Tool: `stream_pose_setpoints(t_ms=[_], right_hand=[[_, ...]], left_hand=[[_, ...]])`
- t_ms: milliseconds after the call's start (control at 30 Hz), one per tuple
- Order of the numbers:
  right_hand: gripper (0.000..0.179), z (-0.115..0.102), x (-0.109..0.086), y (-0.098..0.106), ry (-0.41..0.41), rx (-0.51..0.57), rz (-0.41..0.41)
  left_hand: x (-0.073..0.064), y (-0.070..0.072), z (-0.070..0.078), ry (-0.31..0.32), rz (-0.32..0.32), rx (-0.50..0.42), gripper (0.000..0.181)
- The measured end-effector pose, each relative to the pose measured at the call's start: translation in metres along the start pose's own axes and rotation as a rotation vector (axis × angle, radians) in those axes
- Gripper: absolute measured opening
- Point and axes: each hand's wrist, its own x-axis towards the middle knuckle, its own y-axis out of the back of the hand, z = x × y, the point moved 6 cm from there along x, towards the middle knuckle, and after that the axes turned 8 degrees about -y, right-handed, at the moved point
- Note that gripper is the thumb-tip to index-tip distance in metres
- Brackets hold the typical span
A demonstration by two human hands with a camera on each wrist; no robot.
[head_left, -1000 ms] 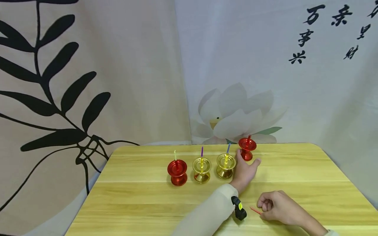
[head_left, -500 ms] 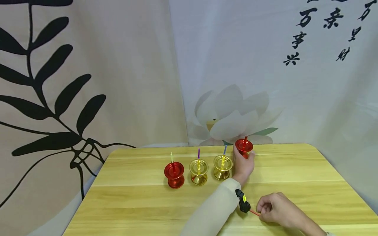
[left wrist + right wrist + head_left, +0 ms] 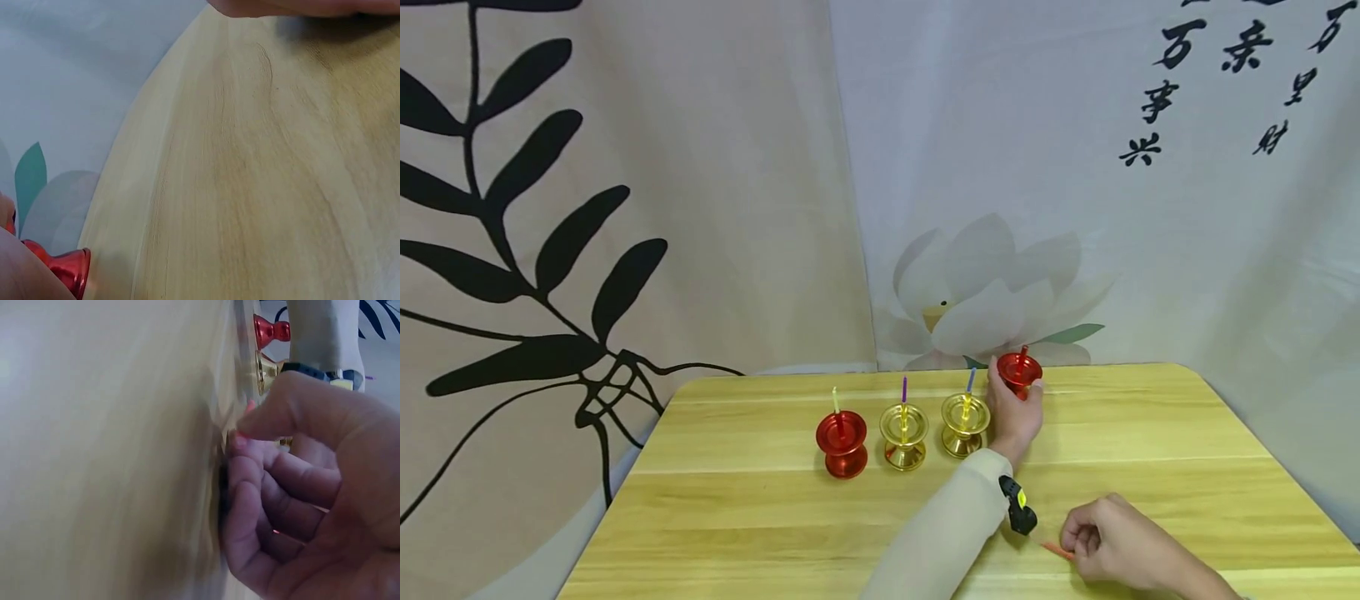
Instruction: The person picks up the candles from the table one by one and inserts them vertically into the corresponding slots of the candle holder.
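Note:
At the back right of the table, my left hand (image 3: pixel 1017 421) grips a red candle holder (image 3: pixel 1019 371), fingers on its left and thumb on its right. A short red tube rises from the holder's dish. In the left wrist view, part of its shiny red foot (image 3: pixel 72 272) shows beside the hand, at the table edge. Near the front right, my right hand (image 3: pixel 1116 537) pinches a thin orange-red candle (image 3: pixel 1057 550) low over the table. The right wrist view shows this candle (image 3: pixel 250 407) poking out between thumb and forefinger; its other end is hidden.
Left of my left hand stand a gold candle holder (image 3: pixel 965 425) with a blue candle (image 3: pixel 971 381), another gold holder (image 3: pixel 905 437) with a purple candle (image 3: pixel 905 388), and a red holder (image 3: pixel 842 442) with a pale yellow-green candle (image 3: pixel 836 400). A printed curtain (image 3: pixel 760 208) hangs behind the table.
A second ago my left hand was beside the right-hand red candle holder, thumb apart; now it grips it. My right hand has shifted slightly to the right with the candle. The head view moved a little.

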Motion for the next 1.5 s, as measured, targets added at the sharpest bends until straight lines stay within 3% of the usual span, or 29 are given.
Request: stream_pose_setpoints(t_ms=[333, 667, 833, 1067, 1300, 1500], right_hand=[[0.029, 0.010, 0.001, 0.019, -0.035, 0.051, 0.104], [0.023, 0.004, 0.015, 0.045, -0.068, 0.012, 0.312], [0.019, -0.001, 0.028, 0.056, -0.112, 0.046, 0.336], [0.018, -0.009, 0.047, 0.068, -0.078, 0.049, 0.364], [0.009, -0.009, 0.062, 0.083, -0.117, 0.027, 0.396], [0.006, -0.011, 0.074, 0.097, -0.118, 0.022, 0.467]], left_hand=[[-0.005, 0.009, 0.004, -0.015, -0.015, -0.043, 0.080], [-0.017, 0.016, 0.006, -0.016, -0.076, -0.100, 0.077], [-0.024, 0.019, 0.006, 0.006, -0.119, -0.067, 0.076], [-0.035, 0.025, 0.009, -0.003, -0.150, -0.036, 0.073], [-0.042, 0.029, 0.006, 0.023, -0.178, -0.018, 0.073], [-0.044, 0.033, 0.003, -0.030, -0.196, 0.017, 0.074]])
